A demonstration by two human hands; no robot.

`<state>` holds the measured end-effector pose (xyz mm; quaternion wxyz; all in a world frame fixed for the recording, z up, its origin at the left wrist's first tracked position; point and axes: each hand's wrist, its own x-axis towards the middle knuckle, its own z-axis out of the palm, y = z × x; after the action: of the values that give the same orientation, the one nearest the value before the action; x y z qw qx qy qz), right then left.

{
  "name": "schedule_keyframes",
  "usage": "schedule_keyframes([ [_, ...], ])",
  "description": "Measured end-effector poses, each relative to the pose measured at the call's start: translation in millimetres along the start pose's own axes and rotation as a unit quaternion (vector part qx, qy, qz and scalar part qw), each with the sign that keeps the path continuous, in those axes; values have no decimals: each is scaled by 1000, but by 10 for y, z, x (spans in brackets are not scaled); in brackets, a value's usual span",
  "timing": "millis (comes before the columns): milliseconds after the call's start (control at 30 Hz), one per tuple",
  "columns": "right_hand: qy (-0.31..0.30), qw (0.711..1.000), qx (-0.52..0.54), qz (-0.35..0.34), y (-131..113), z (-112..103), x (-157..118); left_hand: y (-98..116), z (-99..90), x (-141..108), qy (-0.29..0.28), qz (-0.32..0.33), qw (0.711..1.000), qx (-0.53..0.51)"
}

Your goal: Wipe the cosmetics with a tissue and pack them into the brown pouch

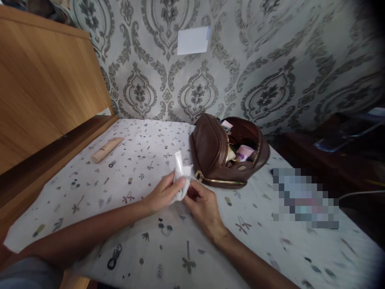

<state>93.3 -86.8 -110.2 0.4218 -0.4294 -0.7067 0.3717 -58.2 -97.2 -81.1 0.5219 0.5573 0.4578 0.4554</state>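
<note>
My left hand (pixel 162 193) is closed around a small white tube (pixel 179 161) that stands up out of its grip. A crumpled white tissue (pixel 181 194) wraps the tube's lower part. My right hand (pixel 207 205) meets it from the right, its fingers curled and pinching the tissue's edge; the fingertips are partly hidden. Just beyond the hands sits a brown leather toiletry bag (pixel 212 148), unzipped, with several items inside, among them a pink and white one (pixel 245 152).
A beige squeeze tube (pixel 107 149) lies at the left on the patterned white cloth (pixel 144 228). A wooden panel (pixel 45 76) borders the left side, and a patterned wall (pixel 197 94) stands behind. A blurred-out flat object (pixel 305 200) lies at the right, near a white cable (pixel 357 193).
</note>
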Motion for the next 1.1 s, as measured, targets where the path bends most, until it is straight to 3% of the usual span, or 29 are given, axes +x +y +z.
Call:
schedule_keyframes([
  [100,8,998,-54,-15,-3,-40,1,-1,6,-19,-54,14,998,18],
  [233,-27,996,-81,-33,-75,-103,15,-14,-91,40,-17,11,999,49],
  [500,-1,994,105,28,-169,-222,120,45,-144,24,-71,16,979,189],
  [767,37,964,257,49,-225,-293,179,116,-201,37,-148,-69,986,44],
  [933,-26,959,282,29,-300,-291,137,55,-157,32,-147,-1,982,118],
  [1100,-22,967,251,22,-356,-354,109,1,-106,31,-142,45,967,208],
])
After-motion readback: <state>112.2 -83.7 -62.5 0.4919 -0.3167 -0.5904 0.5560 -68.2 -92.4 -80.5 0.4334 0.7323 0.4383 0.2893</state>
